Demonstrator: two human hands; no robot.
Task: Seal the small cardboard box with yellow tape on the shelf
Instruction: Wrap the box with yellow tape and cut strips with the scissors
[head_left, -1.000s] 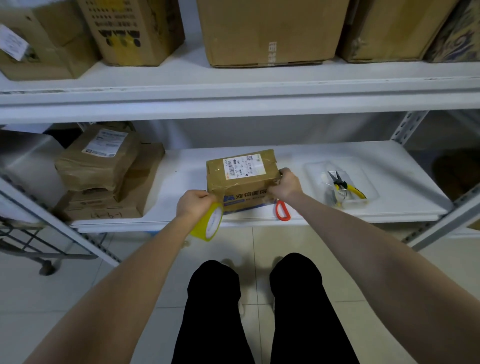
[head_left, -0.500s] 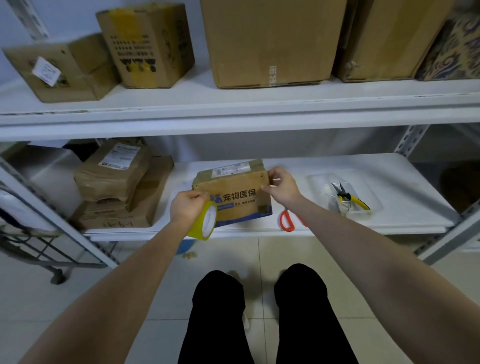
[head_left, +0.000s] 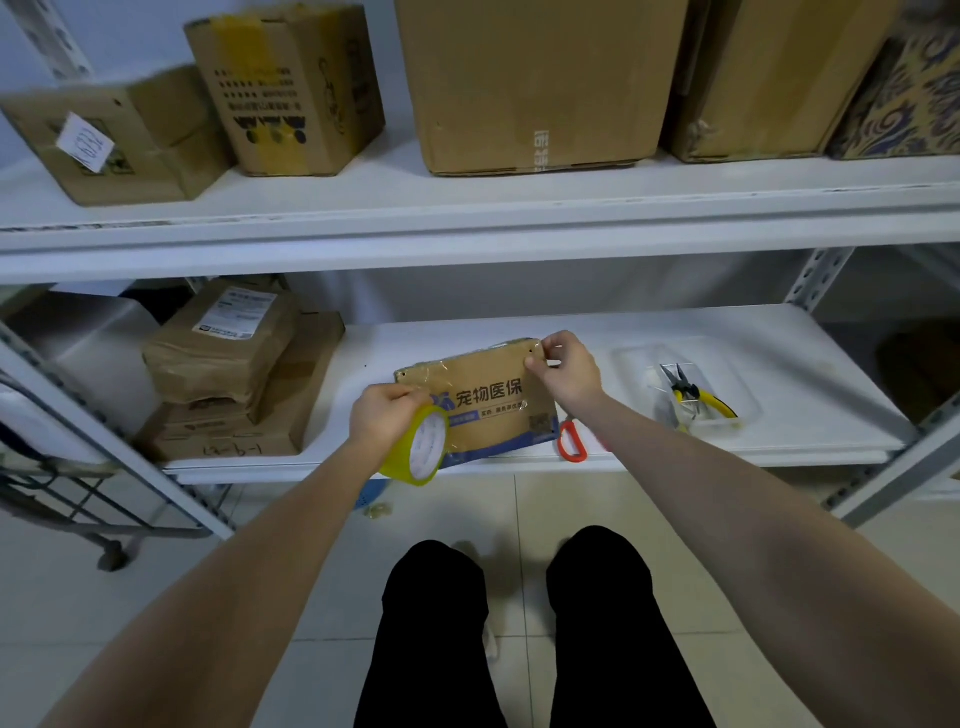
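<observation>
The left hand (head_left: 382, 415) grasps the one yellow tape roll (head_left: 422, 451) at the shelf's (head_left: 779, 338) front edge. The right hand (head_left: 567, 371) pinches the upper right corner of the one small cardboard box (head_left: 485, 410) standing there.

the small cardboard box (head_left: 488, 410) stands tipped up on the white lower shelf (head_left: 623, 332) near the front edge. its brown face, with blue lettering and a blue band along the bottom, is turned outward under glossy film. the right hand (head_left: 566, 369) pinches its upper right corner. the roll of yellow tape (head_left: 423, 447), pale inside, hangs at the box's lower left corner, gripped by the left hand (head_left: 382, 415).
</observation>
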